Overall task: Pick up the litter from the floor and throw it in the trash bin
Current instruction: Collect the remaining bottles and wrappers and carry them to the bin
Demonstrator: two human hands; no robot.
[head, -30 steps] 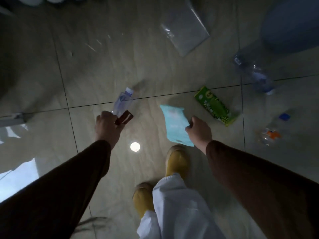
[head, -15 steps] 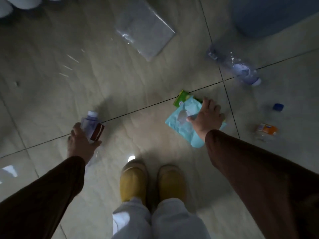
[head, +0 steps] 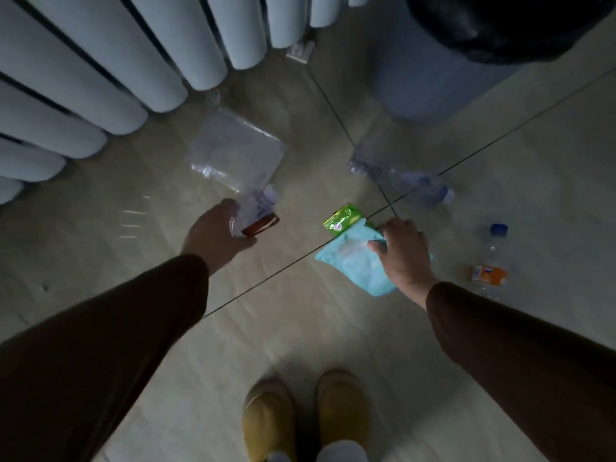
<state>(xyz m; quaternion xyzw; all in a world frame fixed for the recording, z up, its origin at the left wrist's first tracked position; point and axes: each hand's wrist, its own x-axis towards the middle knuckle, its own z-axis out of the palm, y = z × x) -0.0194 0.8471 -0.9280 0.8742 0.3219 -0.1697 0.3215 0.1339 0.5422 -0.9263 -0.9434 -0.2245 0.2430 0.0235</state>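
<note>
My left hand (head: 213, 233) is shut on a small clear bottle (head: 255, 205) together with a red-brown wrapper (head: 260, 225). My right hand (head: 405, 258) grips a light blue packet (head: 353, 261) and a green carton (head: 343, 219), held just above the floor. The grey trash bin (head: 430, 75) with a black liner (head: 500, 25) stands at the top right. Loose on the floor lie a clear plastic bag (head: 238, 150), a large clear bottle (head: 400, 178), and a small bottle with an orange label (head: 490, 275) and blue cap (head: 499, 229).
A white radiator (head: 110, 61) fills the upper left. The floor is beige tile (head: 300, 328) with dark grout lines. My yellow shoes (head: 303, 411) stand at the bottom centre.
The view has tilted up, showing the radiator and bin. My left hand has moved right and forward with its bottle and wrapper. My right hand has lifted the green carton together with the blue packet.
</note>
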